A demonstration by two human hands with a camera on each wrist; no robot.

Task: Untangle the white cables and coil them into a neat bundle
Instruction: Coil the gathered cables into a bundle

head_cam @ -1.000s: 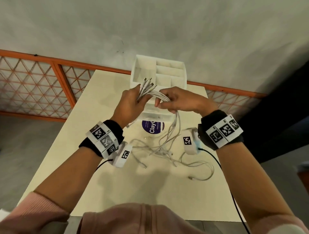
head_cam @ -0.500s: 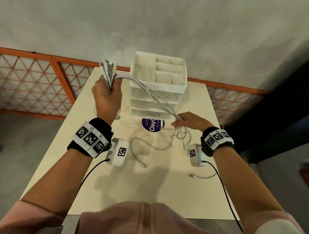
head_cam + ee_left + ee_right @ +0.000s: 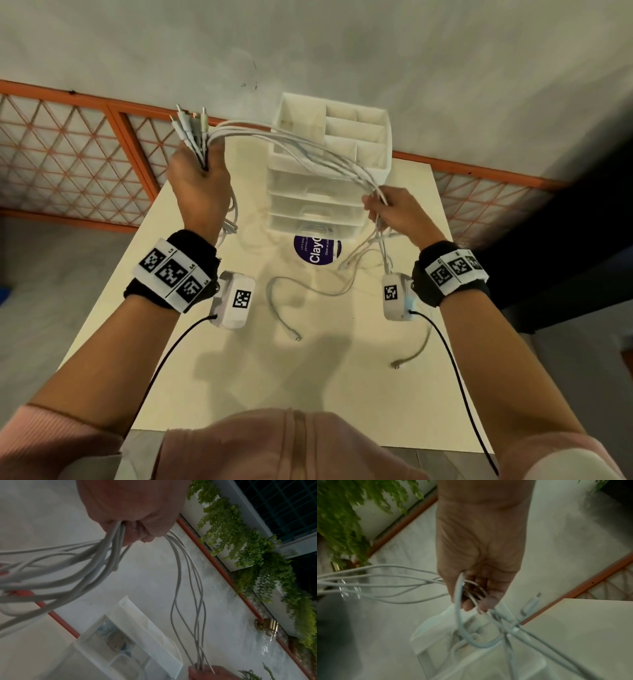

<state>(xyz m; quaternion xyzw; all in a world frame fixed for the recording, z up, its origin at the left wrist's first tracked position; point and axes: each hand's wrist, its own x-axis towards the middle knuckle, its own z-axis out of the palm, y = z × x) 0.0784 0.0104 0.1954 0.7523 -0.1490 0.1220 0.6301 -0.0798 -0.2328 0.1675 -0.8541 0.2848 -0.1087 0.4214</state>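
Several white cables arc through the air above the table between my two hands. My left hand is raised at the left and grips them near their plug ends, which stick up from the fist; in the left wrist view the cables run out of the curled fingers. My right hand, lower at the right, grips the same strands with curled fingers. Below it the loose cable tails hang to the table. One cable end lies on the table.
A white drawer organiser with open top compartments stands at the table's far middle, right under the stretched cables. A purple round label lies before it. Another plug end rests near the right edge. An orange lattice railing runs behind.
My hands have drawn apart from the middle: the left rose up and to the left with the plug ends, the right slid along the strands to the right. The cables now stretch between them.
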